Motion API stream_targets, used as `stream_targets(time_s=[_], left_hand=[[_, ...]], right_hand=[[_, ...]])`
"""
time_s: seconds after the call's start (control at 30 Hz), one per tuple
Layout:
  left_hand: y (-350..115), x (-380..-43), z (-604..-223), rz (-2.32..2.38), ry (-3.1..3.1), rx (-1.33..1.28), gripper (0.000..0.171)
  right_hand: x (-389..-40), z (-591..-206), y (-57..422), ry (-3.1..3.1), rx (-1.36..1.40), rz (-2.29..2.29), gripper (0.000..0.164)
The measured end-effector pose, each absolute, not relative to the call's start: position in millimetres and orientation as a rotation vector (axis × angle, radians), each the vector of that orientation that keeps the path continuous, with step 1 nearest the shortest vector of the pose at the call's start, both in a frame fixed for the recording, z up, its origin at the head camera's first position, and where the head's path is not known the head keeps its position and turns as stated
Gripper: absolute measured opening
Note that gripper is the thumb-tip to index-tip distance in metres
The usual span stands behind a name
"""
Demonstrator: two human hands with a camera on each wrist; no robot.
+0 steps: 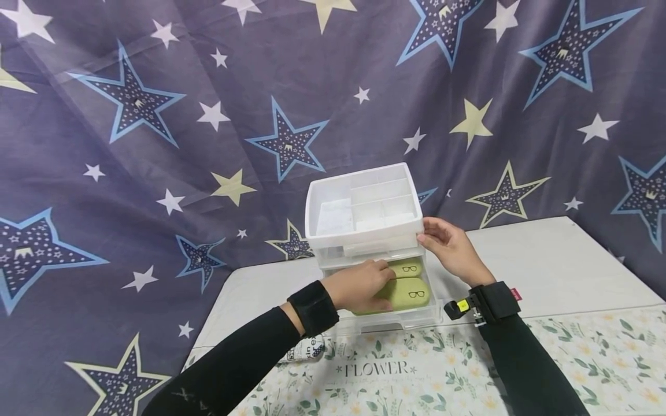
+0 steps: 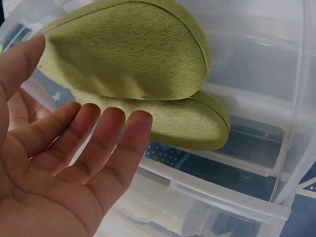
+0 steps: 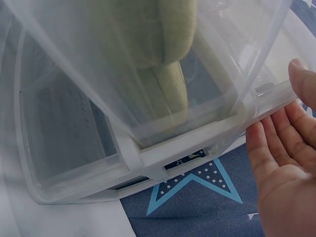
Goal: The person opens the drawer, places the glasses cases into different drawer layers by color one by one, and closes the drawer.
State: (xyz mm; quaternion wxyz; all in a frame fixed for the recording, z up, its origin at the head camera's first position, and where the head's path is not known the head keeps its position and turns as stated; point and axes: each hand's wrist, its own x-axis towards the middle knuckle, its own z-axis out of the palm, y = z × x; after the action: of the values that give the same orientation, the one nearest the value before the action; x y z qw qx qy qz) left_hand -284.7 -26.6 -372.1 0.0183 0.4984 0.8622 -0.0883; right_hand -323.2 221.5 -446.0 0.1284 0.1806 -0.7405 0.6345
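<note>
- Head view: a white surface (image 1: 531, 263) spans the middle right, with a flower-printed cloth (image 1: 598, 346) along the lower edge.
- Behind it, a purple-grey backdrop (image 1: 182, 69) covered in stars fills the upper part and left side of the frame.
- At centre stands a white drawer unit (image 1: 364, 237) with a compartmented top; a white package (image 1: 308, 349) with black lettering shows at lower centre, partly hidden by the left sleeve (image 1: 229, 358).
- Two green glasses cases, the rear case (image 1: 407, 268) and the front case (image 1: 408, 293), lie in the pulled-out drawer (image 1: 403, 319), below centre.
- The left hand (image 1: 361, 286) is over their left part, its fingers slightly bent and apart from the thumb; whether they touch, I cannot tell.
- The right hand (image 1: 451, 248) grips the unit's right edge between thumb and fingers.
</note>
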Motion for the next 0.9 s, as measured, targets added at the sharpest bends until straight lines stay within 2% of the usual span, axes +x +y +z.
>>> stream_targets(time_s=[0.33,0.67,0.9], left_hand=[[-35,-270,-368,-0.151,2.744,1.563,0.046],[-42,-251,-377,-0.168,2.934,1.777,0.048],[-49,-233,-399,-0.01,3.067,1.92,0.049]], right_hand=[[-323,-446,220,-2.146,0.528,1.837,0.047],[-323,-448,221,-2.154,0.533,1.809,0.048],[-324,-448,222,-2.155,0.546,1.809,0.049]])
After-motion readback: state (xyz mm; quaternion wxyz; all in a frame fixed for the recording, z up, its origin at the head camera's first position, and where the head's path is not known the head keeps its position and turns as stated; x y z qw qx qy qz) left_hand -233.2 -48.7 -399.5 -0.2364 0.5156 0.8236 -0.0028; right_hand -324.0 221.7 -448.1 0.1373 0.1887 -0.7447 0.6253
